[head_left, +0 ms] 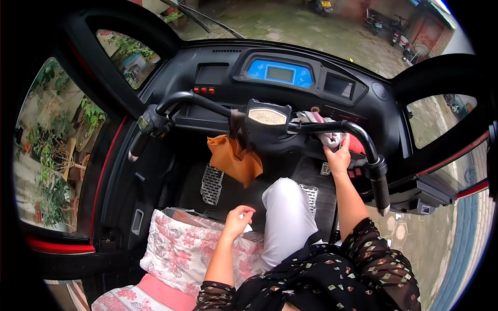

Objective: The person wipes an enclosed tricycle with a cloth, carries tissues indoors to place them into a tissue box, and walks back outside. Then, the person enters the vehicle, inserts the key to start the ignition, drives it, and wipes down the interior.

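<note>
My right hand reaches under the right side of the handlebar to the dashboard shelf. Its fingers close on a bunched grey and pinkish cloth, next to something red. My left hand is held above a pink-flowered quilted cover, beside my knee in light trousers. The fingers of that hand are curled in. A small bit of white shows at them, too small to name. An orange-brown bag hangs from the middle of the handlebar.
I sit in a small enclosed vehicle. A dashboard with a blue display panel runs across the front. Metal pedals are on the floor. The right door stands open onto paving. Plants show through the left window; parked two-wheelers stand outside.
</note>
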{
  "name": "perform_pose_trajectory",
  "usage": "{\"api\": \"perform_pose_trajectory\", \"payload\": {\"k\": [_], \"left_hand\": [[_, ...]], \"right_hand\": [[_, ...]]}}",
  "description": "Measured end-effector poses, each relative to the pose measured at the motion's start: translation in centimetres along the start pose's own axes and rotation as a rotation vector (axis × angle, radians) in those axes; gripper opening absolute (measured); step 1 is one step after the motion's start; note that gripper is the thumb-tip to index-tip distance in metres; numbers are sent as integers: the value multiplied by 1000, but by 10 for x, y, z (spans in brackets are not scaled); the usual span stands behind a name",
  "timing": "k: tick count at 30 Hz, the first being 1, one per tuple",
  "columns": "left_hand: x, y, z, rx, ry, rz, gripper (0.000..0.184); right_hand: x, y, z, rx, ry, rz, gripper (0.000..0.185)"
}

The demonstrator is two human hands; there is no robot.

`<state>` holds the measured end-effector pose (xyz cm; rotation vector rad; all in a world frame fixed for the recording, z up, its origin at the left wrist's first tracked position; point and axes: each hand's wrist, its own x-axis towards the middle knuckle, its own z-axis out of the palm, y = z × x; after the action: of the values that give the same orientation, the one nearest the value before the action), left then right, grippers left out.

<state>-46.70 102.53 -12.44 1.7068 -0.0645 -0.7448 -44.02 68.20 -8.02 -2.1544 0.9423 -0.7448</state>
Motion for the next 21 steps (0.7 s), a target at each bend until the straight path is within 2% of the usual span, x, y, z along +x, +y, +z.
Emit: {"api": "perform_pose_trajectory", "payload": {"k": [1, 2, 4, 5, 7, 8, 10, 12, 14, 15, 17, 18, 20, 21], "left_hand": [[2, 5, 1, -17, -4, 14, 10], [4, 11, 3, -14, -8, 24, 10], [10, 22, 8, -40, -7, 87, 11], [14, 27, 10, -44, -25, 93, 12], [23, 44, 17, -50, -33, 127, 13], [27, 52, 21, -64, -39, 151, 13], [37, 71, 32, -128, -71, 209, 21], [48, 92, 44, -176, -120, 232, 30], [52, 112, 51, -386, -216, 121, 36], [50, 122, 51, -508, -289, 75, 41], [53, 113, 55, -725, -261, 65, 40], [41, 121, 56, -812, -225, 97, 39], [29, 114, 43, -819, -195, 158, 39], [21, 112, 38, -800, -134, 206, 42]], "right_hand": [[2, -5, -2, -97, -24, 15, 79], [6, -4, -1, -106, -22, -33, 64], [11, 2, 3, -37, 51, -70, 45], [11, 1, 2, -33, 60, -69, 45], [5, -4, 5, 452, 49, -104, 33], [-1, -6, 9, 572, 53, -95, 30], [-25, -19, 4, 827, -131, 92, 28], [-54, -47, -12, 857, -289, 166, 29], [-79, -66, -19, 936, -423, 169, 29], [-89, -67, -17, 894, -467, 80, 31], [-106, -79, -22, 801, -550, -131, 34], [-112, -89, -30, 841, -675, -86, 37], [-120, -91, -29, 674, -791, -158, 40], [-124, -89, -26, 597, -786, -270, 39]]}}
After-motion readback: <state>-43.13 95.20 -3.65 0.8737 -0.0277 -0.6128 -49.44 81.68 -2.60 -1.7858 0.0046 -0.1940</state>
